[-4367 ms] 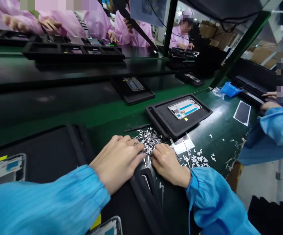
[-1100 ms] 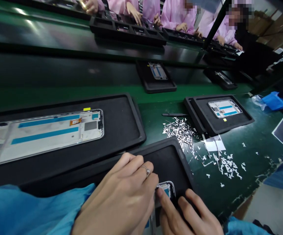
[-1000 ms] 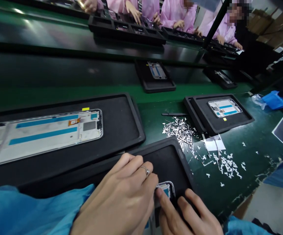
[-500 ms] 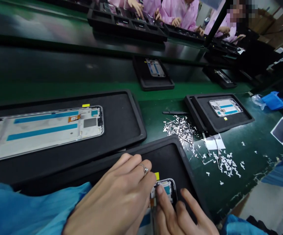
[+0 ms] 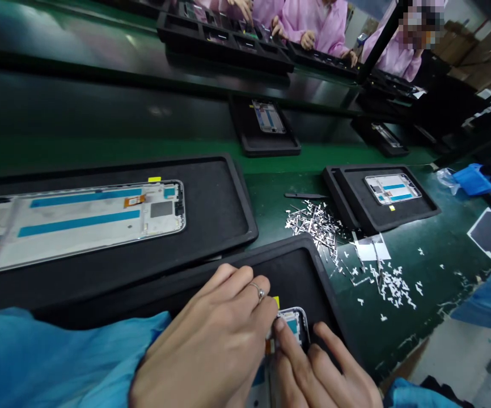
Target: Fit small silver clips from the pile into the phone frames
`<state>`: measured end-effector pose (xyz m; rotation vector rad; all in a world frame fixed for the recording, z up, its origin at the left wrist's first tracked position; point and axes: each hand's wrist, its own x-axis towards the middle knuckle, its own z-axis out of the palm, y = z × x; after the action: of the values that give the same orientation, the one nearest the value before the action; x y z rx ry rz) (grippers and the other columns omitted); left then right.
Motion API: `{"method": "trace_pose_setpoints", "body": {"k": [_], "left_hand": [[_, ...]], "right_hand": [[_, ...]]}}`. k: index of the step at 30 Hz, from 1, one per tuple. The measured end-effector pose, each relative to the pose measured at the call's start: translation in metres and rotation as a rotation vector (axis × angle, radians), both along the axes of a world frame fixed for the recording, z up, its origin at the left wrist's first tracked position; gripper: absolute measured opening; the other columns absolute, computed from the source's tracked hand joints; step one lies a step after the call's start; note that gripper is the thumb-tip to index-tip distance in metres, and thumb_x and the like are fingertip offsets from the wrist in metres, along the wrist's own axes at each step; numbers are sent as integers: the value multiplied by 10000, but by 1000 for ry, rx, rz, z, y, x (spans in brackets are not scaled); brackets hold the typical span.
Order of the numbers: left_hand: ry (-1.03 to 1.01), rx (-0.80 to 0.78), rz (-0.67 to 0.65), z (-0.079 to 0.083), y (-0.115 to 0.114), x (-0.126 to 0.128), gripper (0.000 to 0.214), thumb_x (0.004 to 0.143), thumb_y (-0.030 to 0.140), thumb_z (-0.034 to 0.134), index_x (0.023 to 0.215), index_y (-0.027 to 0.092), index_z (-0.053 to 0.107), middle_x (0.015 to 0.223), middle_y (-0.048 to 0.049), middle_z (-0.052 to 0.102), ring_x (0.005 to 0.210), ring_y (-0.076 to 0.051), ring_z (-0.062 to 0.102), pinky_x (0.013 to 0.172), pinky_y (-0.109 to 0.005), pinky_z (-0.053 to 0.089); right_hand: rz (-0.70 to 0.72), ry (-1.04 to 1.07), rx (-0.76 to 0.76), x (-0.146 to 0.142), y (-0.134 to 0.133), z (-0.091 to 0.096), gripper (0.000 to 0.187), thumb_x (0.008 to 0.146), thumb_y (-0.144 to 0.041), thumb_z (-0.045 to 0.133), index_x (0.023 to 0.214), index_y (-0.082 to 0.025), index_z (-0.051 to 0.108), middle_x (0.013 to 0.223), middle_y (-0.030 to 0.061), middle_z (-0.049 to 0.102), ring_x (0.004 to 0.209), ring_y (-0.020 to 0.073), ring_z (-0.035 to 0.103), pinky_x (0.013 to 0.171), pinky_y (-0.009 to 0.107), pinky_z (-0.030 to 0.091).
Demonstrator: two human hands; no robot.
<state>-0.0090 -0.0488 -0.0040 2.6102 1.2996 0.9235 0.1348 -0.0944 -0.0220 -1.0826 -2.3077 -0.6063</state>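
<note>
My left hand (image 5: 211,345), with a ring on one finger, lies curled over the near end of a silver phone frame (image 5: 295,324), fingers together. The frame rests in the nearest black tray (image 5: 309,263); only its top corner, with a blue patch and a yellow tab, shows. My right hand (image 5: 320,371) comes in from below. Its index fingertip presses on the frame's corner and its other fingers are spread flat on the tray. Both sleeves are blue.
A larger black tray (image 5: 228,187) at left holds a long white phone frame (image 5: 75,221). A pile of small metal parts (image 5: 313,224), tweezers (image 5: 305,196) and scattered white bits (image 5: 392,283) lie to the right. Another tray (image 5: 356,218) holds a frame (image 5: 392,188). People in pink work across the belt.
4.4 s ago both hands were at the pile of metal parts; they now rest on the frame in the near tray. In the last second the frame's corner and yellow tab came further into view.
</note>
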Motion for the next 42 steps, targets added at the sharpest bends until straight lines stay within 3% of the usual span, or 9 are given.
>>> {"method": "trace_pose_setpoints", "body": {"k": [4, 9, 15, 19, 24, 28, 34, 37, 42], "left_hand": [[-45, -36, 10, 2, 0, -2, 463, 854, 120, 238, 570, 207, 594, 609, 22, 632, 630, -142, 579, 775, -284, 370], [-5, -109, -13, 3, -2, 0, 433, 856, 125, 255, 605, 198, 601, 646, 12, 642, 671, -149, 583, 784, -293, 373], [-40, 65, 65, -5, -2, 5, 479, 854, 86, 222, 558, 194, 582, 635, 5, 633, 670, -139, 564, 830, -271, 339], [2, 27, 30, -7, 0, 4, 461, 845, 82, 234, 560, 188, 581, 691, -14, 650, 707, -149, 559, 801, -276, 352], [12, 13, 8, 1, 2, 3, 446, 830, 71, 235, 554, 192, 564, 661, -12, 641, 662, -154, 545, 731, -289, 373], [11, -1, 19, 1, 0, 3, 468, 855, 84, 214, 563, 193, 563, 664, -13, 641, 679, -154, 549, 767, -289, 364], [31, -30, 8, -7, -2, 4, 460, 856, 88, 225, 621, 186, 608, 696, -1, 655, 720, -140, 578, 828, -268, 336], [46, -41, -7, -4, -2, 1, 421, 816, 55, 255, 648, 179, 622, 693, -3, 654, 700, -138, 581, 814, -265, 353], [50, -68, -44, 2, -7, -6, 402, 853, 94, 259, 726, 180, 630, 813, -20, 663, 772, -147, 571, 840, -270, 375]], "right_hand": [[-7, 74, 27, -3, -4, -7, 399, 906, 9, 262, 678, -156, 544, 737, -14, 677, 454, 102, 525, 546, 306, 508], [47, 26, -47, 5, 3, 6, 386, 908, -4, 273, 690, -158, 551, 762, -24, 676, 425, 90, 525, 521, 284, 515], [118, -71, -132, 12, 6, 14, 400, 904, -11, 267, 708, -150, 586, 818, 0, 675, 474, 81, 562, 530, 254, 534], [148, -76, -156, 12, 7, 14, 409, 895, -10, 285, 685, -151, 606, 810, 15, 676, 458, 70, 546, 546, 224, 528], [176, -44, -153, 13, 11, 18, 405, 903, -29, 316, 664, -155, 617, 792, 23, 678, 431, 55, 516, 584, 209, 519], [173, -30, -183, 15, 10, 19, 414, 918, -45, 317, 667, -162, 625, 837, 18, 675, 432, 47, 510, 604, 209, 513], [124, -68, -296, 24, 8, 29, 433, 946, -67, 261, 790, -169, 651, 921, 1, 661, 656, 89, 615, 731, 241, 492], [82, -126, -258, 23, 10, 32, 394, 933, -69, 281, 852, -156, 657, 883, 36, 666, 718, 133, 630, 722, 258, 494], [55, -68, -155, 16, 14, 23, 370, 908, -54, 334, 763, -163, 656, 768, 25, 670, 598, 146, 619, 639, 305, 521]]}}
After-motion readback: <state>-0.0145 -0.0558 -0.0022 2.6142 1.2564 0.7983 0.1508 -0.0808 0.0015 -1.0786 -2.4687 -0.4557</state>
